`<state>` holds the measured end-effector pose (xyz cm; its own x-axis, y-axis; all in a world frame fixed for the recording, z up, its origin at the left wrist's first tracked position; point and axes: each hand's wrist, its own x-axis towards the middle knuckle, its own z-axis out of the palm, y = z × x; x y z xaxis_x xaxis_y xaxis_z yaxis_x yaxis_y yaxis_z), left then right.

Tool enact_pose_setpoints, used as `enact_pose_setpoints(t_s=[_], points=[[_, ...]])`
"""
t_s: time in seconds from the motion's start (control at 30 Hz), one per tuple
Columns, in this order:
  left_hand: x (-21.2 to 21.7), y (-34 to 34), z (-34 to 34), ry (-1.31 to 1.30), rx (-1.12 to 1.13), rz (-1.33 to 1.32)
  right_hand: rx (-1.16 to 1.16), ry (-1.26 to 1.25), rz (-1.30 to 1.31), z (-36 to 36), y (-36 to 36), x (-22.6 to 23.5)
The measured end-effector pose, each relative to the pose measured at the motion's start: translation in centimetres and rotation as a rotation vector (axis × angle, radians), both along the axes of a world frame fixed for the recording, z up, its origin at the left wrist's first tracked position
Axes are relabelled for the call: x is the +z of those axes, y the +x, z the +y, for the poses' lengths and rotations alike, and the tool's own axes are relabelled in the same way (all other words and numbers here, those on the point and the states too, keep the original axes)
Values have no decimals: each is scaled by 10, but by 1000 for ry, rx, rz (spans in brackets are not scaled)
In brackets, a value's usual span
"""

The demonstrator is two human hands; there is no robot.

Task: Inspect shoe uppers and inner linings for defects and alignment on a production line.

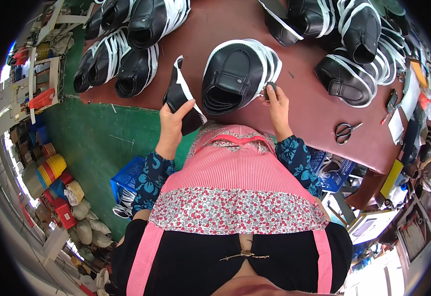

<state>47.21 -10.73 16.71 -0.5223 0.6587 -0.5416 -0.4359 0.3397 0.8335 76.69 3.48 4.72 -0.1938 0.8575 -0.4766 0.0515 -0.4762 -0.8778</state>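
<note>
Your left hand point(172, 123) has its grip wrapped around a black shoe upper piece point(181, 98), held just left of the stack of black uppers point(235, 76) on the maroon desk point(304, 98). Your right hand point(276, 106) pinches the stack's right edge; what's between those fingertips is too small to tell. Scissors point(345, 131) sit well right of the stack, and the apron hides the desk's near edge.

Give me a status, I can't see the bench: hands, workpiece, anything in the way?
Left hand gripping one black shoe piece. Right hand pinching edge of the stacked pieces. Scissors lying apart on the right.
</note>
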Motion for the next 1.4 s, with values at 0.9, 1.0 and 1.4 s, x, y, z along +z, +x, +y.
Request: enact_pose_setpoints(t_s=[0.9,1.0,1.4], points=[[-17,-32,-33,-49,-60,-123,11,-75,-35,-8,-3,-15],[-23,-8,-33,-40,-242,71,5,-59,-50,-10,-9,-14],[-26,22,9,152,-513,130,-142,-38,-18,-26,-20,-8]])
